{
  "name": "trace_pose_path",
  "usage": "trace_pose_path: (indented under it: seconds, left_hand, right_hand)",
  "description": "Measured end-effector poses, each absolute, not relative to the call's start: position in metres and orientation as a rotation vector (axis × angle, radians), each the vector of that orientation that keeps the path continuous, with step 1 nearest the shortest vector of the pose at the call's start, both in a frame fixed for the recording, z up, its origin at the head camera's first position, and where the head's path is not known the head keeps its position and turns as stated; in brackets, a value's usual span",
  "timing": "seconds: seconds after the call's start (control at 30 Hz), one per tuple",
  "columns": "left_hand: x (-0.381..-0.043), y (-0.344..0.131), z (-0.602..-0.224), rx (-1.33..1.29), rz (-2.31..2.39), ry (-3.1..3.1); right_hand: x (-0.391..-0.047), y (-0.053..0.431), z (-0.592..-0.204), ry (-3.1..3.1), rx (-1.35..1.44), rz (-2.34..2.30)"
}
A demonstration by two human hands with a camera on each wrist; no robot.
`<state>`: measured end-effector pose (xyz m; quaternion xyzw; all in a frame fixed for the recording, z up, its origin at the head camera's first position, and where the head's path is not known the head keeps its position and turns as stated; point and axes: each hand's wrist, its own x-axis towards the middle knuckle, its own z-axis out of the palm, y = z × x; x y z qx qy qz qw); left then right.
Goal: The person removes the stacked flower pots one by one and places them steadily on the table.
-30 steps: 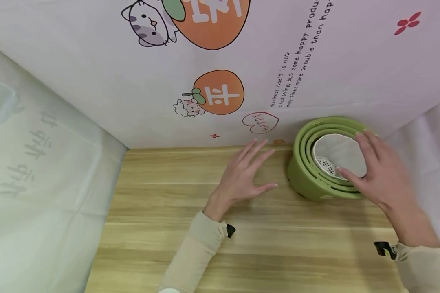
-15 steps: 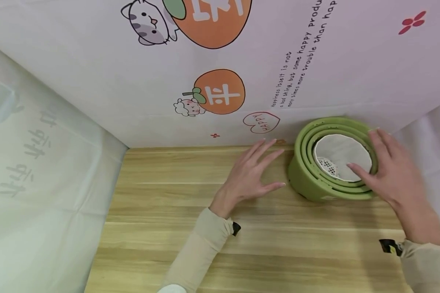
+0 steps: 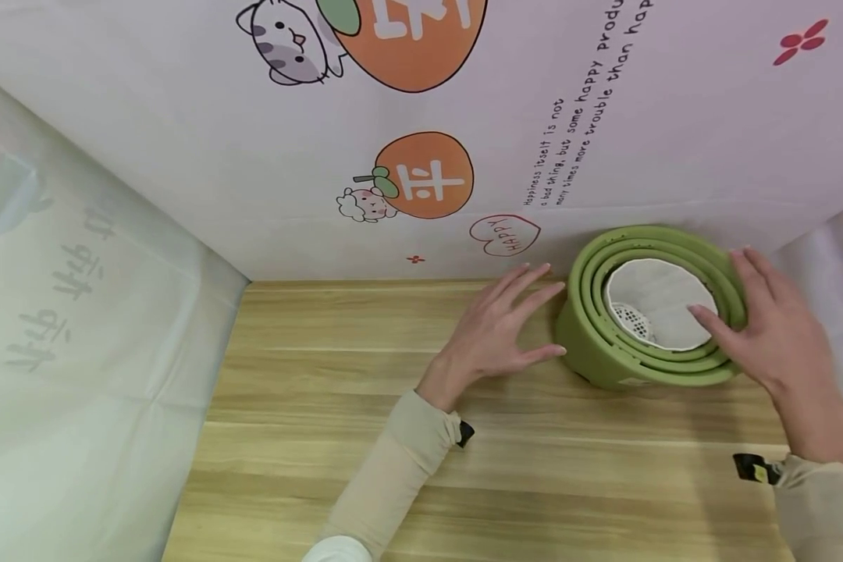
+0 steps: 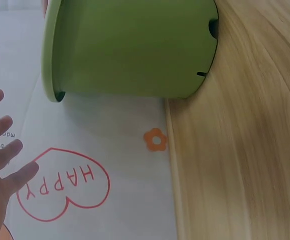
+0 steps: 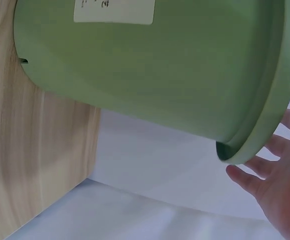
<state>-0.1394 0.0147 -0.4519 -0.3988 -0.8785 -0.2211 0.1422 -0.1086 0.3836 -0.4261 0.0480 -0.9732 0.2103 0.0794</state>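
A stack of nested green flower pots point(image 3: 581, 347) stands upright on the wooden table by the back wall. Inside the smallest green rim sits a white pot point(image 3: 656, 293) with a perforated bottom. My left hand point(image 3: 485, 332) is just left of the stack, its fingers spread and apart from the pot. On the other side, my right hand point(image 3: 780, 332) is at the right rim, fingers extended and thumb over the opening; whether it touches the rim I cannot tell. The right wrist view shows a white label point(image 5: 116, 10) on the outer pot's side.
Light wood tabletop point(image 3: 365, 375) stretches to the left and front of the pots. A printed white cloth wall point(image 3: 288, 179) rises close behind them, with pale cloth walls at left point(image 3: 98, 406) and right point(image 3: 839, 304).
Both hands have moved to the right: the left nearer to the stack's side, the right from over the opening out to the right rim. The pots stay in place.
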Motion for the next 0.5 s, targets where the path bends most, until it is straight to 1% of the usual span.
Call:
trace_pose_path:
  seconds: [0.27, 0.5]
  left_hand:
    - [-0.14, 0.023, -0.454, -1.166, -0.649, -2.557]
    - [-0.144, 0.03, -0.452, -1.202, -0.643, -2.54]
  right_hand:
    - [-0.113, 0.396, -0.433, -2.908, 0.079, 0.726]
    - [-0.116, 0.401, -0.439, -2.896, 0.095, 0.761]
